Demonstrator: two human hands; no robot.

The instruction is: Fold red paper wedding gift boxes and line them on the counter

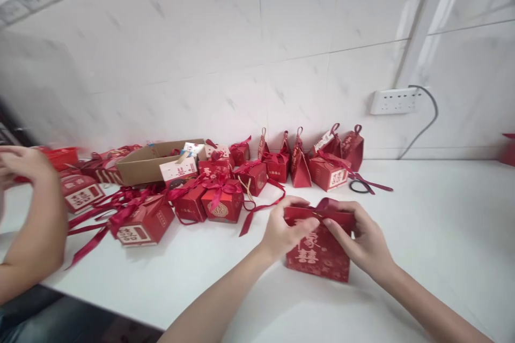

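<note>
A red gift box with pale Chinese characters stands on the white table, held from both sides near its top. My left hand grips its upper left edge, thumb across the front and fingers behind. My right hand closes on the upper right edge in the same way, its thumb close to the other. Between the thumbs a dark red ribbon loops up from the top of the box. Some fingertips are hidden behind the box.
Several ribboned red boxes spread across the table to the left, around an open cardboard box. Triangular red boxes line the wall. A black ring lies beyond my right hand. A wall socket has a cable. Another person's arm reaches in at left.
</note>
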